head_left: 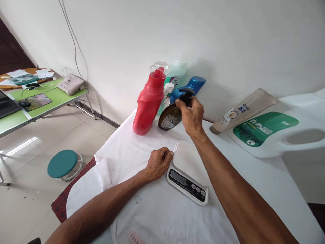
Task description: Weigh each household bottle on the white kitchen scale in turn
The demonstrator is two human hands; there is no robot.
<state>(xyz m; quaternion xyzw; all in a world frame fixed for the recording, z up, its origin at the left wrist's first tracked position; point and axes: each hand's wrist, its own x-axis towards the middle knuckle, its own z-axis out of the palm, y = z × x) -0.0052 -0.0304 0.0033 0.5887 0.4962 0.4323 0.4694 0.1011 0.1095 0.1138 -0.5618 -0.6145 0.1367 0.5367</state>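
My right hand (pixel 192 115) is closed round the neck of a dark brown bottle (pixel 169 118), which tilts above the white-covered table (pixel 266 183). Just behind it stand a red bottle (pixel 148 105) with a clear cap, a blue bottle (pixel 191 86), a small clear white-capped bottle (pixel 166 93) and a pale green bottle (pixel 176 75). My left hand (pixel 158 163) rests on the cloth with its fingers curled, touching the left edge of a white kitchen scale (pixel 188 171).
A beige tube (pixel 243 110) leans on a large white jug with a green label (pixel 274 135) lying at the right. A teal stool (pixel 62 164) stands on the floor at the left. Farther left is a green folding table (pixel 50 101) with papers and a laptop.
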